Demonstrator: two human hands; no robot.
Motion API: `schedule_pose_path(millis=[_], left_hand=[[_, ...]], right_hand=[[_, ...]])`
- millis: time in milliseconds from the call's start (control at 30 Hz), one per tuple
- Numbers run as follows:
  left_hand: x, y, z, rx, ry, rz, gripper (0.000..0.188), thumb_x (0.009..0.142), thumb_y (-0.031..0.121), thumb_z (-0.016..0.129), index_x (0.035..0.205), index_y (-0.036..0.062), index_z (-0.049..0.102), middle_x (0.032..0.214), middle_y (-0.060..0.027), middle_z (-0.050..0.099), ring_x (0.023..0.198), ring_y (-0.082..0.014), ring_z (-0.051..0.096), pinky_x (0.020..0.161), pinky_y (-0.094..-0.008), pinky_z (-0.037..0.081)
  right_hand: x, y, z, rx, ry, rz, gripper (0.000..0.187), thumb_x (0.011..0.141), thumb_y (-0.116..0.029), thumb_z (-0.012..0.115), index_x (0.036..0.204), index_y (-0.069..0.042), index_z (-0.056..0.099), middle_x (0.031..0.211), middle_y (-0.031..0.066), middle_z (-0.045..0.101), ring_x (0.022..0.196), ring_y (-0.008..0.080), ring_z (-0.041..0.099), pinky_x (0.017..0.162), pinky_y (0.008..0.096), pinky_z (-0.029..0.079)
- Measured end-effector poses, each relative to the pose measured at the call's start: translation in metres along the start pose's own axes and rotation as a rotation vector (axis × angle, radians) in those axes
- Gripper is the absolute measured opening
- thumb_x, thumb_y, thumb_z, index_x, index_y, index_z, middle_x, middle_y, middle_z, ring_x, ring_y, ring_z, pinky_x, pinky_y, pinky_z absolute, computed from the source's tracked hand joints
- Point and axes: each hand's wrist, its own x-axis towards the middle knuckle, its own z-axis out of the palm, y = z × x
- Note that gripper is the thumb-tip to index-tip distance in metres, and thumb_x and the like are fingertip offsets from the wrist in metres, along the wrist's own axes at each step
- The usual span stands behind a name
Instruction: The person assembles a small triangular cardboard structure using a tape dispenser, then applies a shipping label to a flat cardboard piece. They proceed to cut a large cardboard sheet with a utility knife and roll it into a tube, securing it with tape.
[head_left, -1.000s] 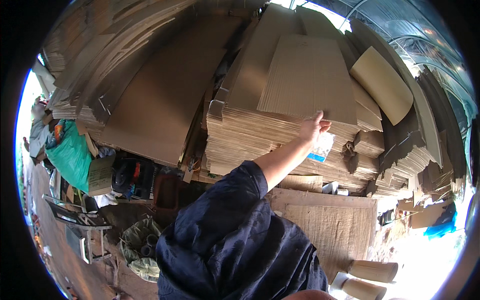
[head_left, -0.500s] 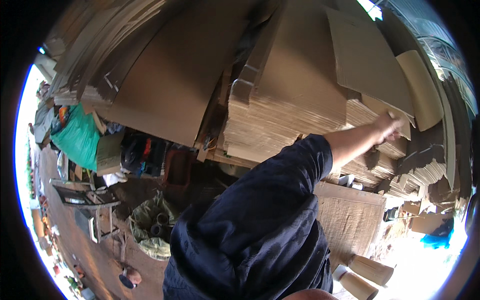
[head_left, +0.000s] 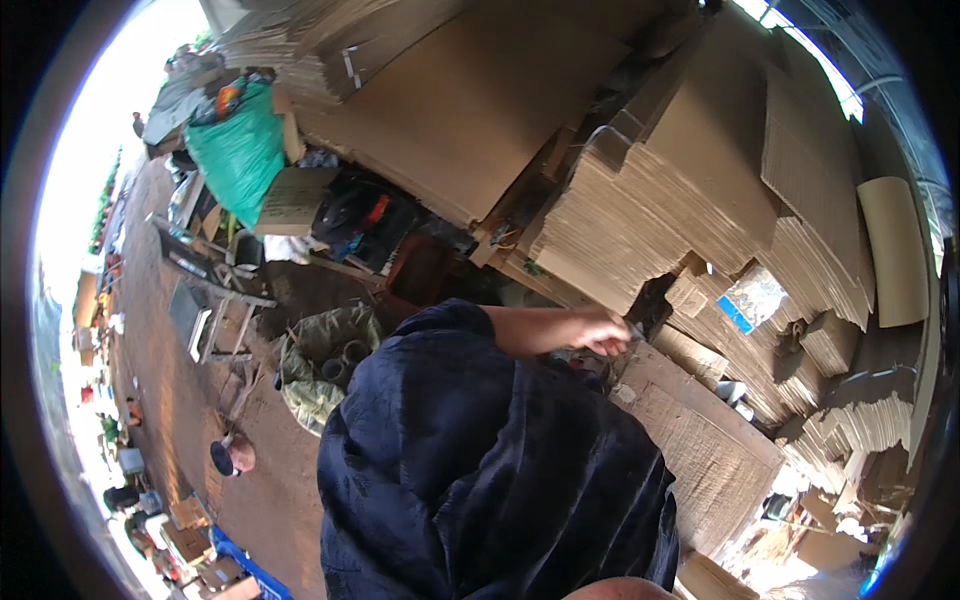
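My left hand (head_left: 603, 331) reaches across in front of me, its forearm coming out of a dark blue sleeve (head_left: 450, 325). The fingers are curled together at the far left corner of a wooden board tabletop (head_left: 700, 440). A small greyish thing shows by the fingertips, too blurred to name. Beyond the hand rises a tall stack of flat cardboard sheets (head_left: 680, 205). On a lower part of that cardboard lies a clear-wrapped packet with a blue edge (head_left: 752, 300). My right hand is out of view.
A cardboard roll (head_left: 893, 252) leans at the far right. To the left are a green bag (head_left: 240, 155), a cardboard box (head_left: 293, 200), a worn chair frame (head_left: 225, 320) and a camouflage sack (head_left: 325, 375). A small cardboard block (head_left: 830, 342) sits on the stacks.
My left hand has come away from the cardboard at the right and moved left and nearer, to the tabletop corner. The view has turned, and the wrapped packet now shows.
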Motion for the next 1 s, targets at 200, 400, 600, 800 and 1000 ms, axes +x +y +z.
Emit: schedule_pose_path(millis=[200, 400, 600, 800, 1000], left_hand=[[-0.078, -0.076, -0.149, -0.657, 0.483, 0.086, 0.019, 0.093, 0.029, 0.058, 0.1, 0.0119, 0.06, 0.09, 0.0001, 0.067, 0.083, -0.0164, 0.063, 0.082, -0.0374, 0.049], [-0.12, -0.1, -0.274, -0.832, 0.836, 0.293, 0.014, 0.096, 0.021, 0.052, 0.099, 0.0083, 0.057, 0.085, -0.0021, 0.06, 0.073, -0.0174, 0.057, 0.079, -0.0369, 0.046], [-0.087, -0.059, -0.337, -1.129, 1.169, 0.378, 0.024, 0.094, 0.025, 0.057, 0.076, 0.01, 0.053, 0.062, -0.003, 0.05, 0.049, -0.0171, 0.046, 0.043, -0.0293, 0.031], [-0.08, -0.064, -0.433, -1.249, 1.159, 0.507, 0.044, 0.092, 0.032, 0.062, 0.124, 0.0056, 0.049, 0.116, -0.0112, 0.054, 0.105, -0.0277, 0.053, 0.097, -0.0477, 0.04], [-0.077, 0.017, -0.392, -1.205, 1.134, 0.573, 0.037, 0.091, 0.028, 0.065, 0.113, -0.0001, 0.057, 0.102, -0.011, 0.064, 0.092, -0.0308, 0.062, 0.08, -0.0487, 0.05]], right_hand=[[0.004, 0.005, 0.014, 0.022, -0.028, -0.065, 0.032, 0.083, -0.019, 0.06, 0.111, -0.004, 0.062, 0.096, 0.0169, 0.066, 0.089, 0.0269, 0.066, 0.079, 0.037, 0.052], [0.014, -0.013, 0.022, -0.007, -0.046, -0.059, 0.032, 0.084, -0.018, 0.059, 0.112, -0.004, 0.061, 0.098, 0.0172, 0.066, 0.09, 0.0272, 0.065, 0.079, 0.0371, 0.051], [0.023, -0.04, 0.017, -0.061, -0.03, 0.071, 0.031, 0.085, -0.018, 0.058, 0.113, -0.004, 0.061, 0.099, 0.0176, 0.065, 0.091, 0.0274, 0.065, 0.08, 0.0372, 0.051], [0.041, -0.081, 0.02, -0.096, -0.066, 0.145, 0.031, 0.087, -0.017, 0.057, 0.114, -0.003, 0.06, 0.1, 0.0179, 0.065, 0.093, 0.0276, 0.064, 0.081, 0.0372, 0.051], [0.045, -0.097, 0.011, -0.12, -0.063, 0.262, 0.031, 0.088, -0.017, 0.056, 0.116, -0.003, 0.059, 0.101, 0.0183, 0.064, 0.094, 0.0279, 0.064, 0.081, 0.0373, 0.05]])
